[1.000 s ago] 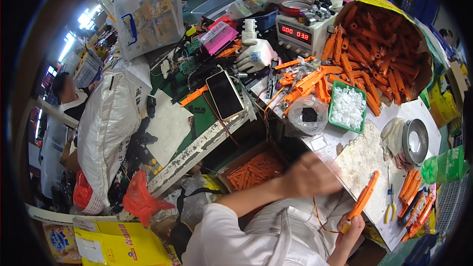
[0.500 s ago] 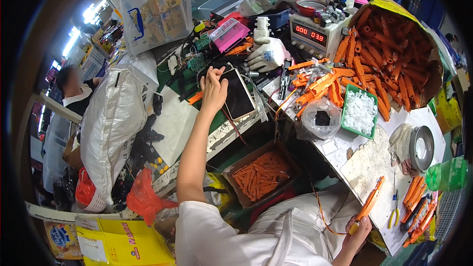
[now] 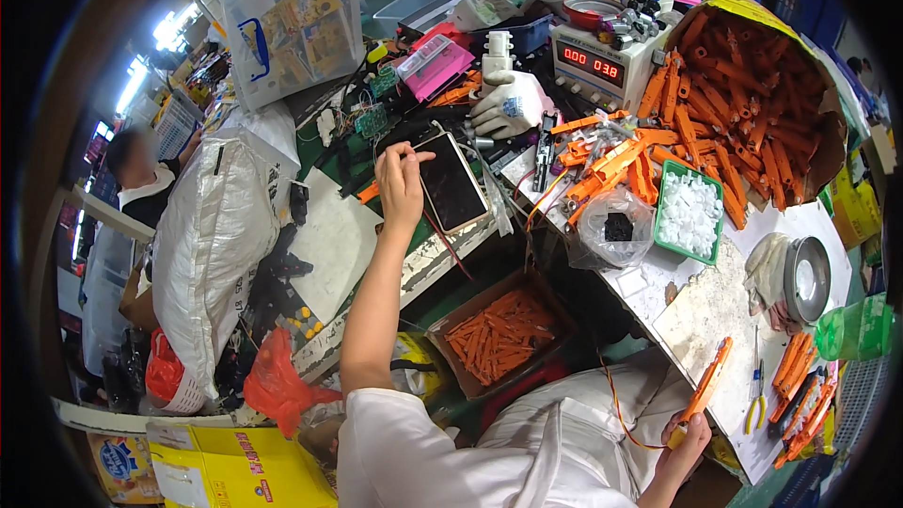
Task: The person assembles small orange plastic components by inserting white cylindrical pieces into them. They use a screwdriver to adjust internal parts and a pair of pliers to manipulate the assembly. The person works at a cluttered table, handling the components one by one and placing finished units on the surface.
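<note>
My left hand [image 3: 402,181] is stretched toward a dark-screened phone [image 3: 455,186] in a light frame, lying on the near edge of the cluttered left bench. One finger reaches over the phone's upper left corner; whether it touches the glass I cannot tell. That hand holds nothing and its fingers are apart, slightly bent. Low on the right, my right hand [image 3: 689,437] grips a long orange plastic housing [image 3: 707,381] by its lower end, tilted upward. A thin orange-and-dark wire [image 3: 616,404] loops from the held end across my lap.
A carton of orange parts [image 3: 497,334] stands below, between the benches. On the right bench are a green tray of white pieces [image 3: 689,212], a power supply [image 3: 602,61], pliers [image 3: 755,395] and a metal bowl [image 3: 805,280]. A large sack of orange housings [image 3: 743,103] stands behind.
My left hand has drawn slightly down and left, with a finger now over the phone's upper corner. My right hand keeps its hold on the orange housing.
</note>
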### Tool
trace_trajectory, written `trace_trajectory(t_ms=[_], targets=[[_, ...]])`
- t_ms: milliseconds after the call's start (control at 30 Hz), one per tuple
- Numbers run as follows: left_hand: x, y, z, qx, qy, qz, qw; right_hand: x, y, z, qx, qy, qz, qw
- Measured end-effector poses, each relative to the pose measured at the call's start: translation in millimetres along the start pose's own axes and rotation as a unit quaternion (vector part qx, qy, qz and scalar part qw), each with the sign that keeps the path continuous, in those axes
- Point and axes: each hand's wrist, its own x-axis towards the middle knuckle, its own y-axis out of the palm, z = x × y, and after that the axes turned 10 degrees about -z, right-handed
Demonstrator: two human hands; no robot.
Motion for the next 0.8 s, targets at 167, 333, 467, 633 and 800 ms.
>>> trace_trajectory(t_ms=[167,333,467,633,800], targets=[[-8,-1,-8,0.018,0.029,0.067,0.997,3,-6,-8,-0.006,0.012,0.016,1.0],[-10,8,-5,0.03,0.039,0.104,0.993,0,-2,-7,-0.002,0.01,0.009,1.0],[-10,13,6,0.052,0.043,0.078,0.995,2,-4,-9,-0.006,0.011,0.028,1.0],[-5,7,19,0.105,0.028,0.077,0.991,1,-2,-9,-0.017,0.007,0.029,0.999],[-1,-6,11,0.129,0.04,-0.045,0.99,2,-4,-11,-0.01,0.016,0.019,1.0]])
